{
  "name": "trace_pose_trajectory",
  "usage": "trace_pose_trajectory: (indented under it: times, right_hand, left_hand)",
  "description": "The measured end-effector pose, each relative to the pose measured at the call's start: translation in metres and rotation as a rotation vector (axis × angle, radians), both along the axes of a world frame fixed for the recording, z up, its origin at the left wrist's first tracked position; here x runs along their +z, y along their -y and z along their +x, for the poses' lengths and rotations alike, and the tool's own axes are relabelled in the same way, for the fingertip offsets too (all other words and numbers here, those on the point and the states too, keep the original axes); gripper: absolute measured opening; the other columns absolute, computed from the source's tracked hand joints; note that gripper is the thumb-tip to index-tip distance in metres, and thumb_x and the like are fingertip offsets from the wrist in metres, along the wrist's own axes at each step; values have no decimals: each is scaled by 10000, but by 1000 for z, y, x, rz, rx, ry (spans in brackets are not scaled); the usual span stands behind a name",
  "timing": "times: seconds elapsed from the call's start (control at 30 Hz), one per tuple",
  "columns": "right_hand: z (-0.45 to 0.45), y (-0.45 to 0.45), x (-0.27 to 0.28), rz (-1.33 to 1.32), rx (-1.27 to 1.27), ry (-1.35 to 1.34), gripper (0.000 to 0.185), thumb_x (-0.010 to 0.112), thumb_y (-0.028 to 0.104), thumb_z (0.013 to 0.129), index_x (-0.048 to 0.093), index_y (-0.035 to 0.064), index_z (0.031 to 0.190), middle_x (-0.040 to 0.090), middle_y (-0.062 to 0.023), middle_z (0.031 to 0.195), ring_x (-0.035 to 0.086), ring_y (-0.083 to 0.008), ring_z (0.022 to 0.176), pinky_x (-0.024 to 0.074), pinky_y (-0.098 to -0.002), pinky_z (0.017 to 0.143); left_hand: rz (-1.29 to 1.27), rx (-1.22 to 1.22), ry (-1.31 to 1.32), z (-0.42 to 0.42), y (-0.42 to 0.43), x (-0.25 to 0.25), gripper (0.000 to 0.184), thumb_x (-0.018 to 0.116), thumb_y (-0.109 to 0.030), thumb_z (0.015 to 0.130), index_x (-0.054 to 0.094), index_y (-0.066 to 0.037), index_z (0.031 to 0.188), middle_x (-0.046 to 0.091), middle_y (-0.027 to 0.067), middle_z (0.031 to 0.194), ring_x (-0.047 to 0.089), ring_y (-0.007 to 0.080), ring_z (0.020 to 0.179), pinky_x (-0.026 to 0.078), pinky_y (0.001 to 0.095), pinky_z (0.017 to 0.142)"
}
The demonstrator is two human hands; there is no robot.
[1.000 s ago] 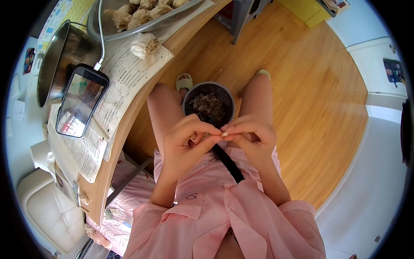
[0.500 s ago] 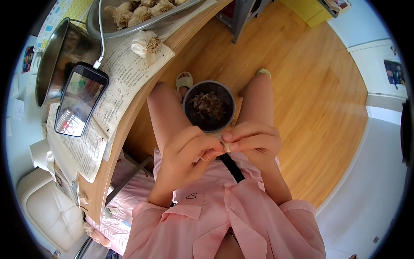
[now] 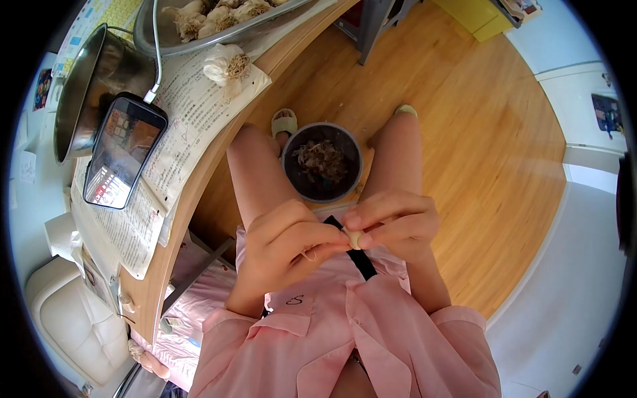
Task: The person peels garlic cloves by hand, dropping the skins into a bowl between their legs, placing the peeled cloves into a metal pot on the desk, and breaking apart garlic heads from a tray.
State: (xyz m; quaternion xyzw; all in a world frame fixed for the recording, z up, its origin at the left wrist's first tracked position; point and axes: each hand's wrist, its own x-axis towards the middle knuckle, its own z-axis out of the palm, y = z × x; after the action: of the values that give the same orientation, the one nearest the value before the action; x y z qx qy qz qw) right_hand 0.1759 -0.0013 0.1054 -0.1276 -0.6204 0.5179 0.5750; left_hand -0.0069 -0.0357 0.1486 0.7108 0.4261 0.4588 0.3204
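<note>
Garlic clove (image 3: 355, 239) between both hands' (image 3: 396, 224) fingertips, above lap

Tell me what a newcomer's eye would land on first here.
Probably the two bare hands at the centre, left hand and right hand, pinching a small pale garlic clove between them above the lap. Next, the dark bin of papery scraps on the floor between the legs, then the phone with its lit screen, leaning on the metal bowl on the desk.
</note>
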Motion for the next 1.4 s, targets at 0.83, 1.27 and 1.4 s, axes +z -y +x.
trace_pose_trajectory:
  times: [0.83,1.27,1.4]
  right_hand:
    - [-4,-5,-2,-32,247,-166,44,635,-94,764,661,-83,798,623,-273,908,653,-332,849,565,-370,772]
    - [-7,0,3,-76,112,-86,77,681,-21,739,694,-17,814,660,-171,871,667,-230,752,551,-264,654]
    - [-5,0,3,-83,112,-58,85,686,-21,734,695,-16,818,661,-167,872,666,-229,759,551,-266,660]
  left_hand:
    - [147,-69,36,-1,0,4,202,807,-76,599,661,-77,738,503,-4,632,452,112,500,308,234,450]
    - [19,-70,-13,-3,3,12,200,728,-34,625,666,-61,814,510,41,667,509,193,565,402,289,485]
    - [-22,-93,-2,-3,2,13,199,728,-6,626,651,-48,805,507,58,671,506,206,561,394,297,477]
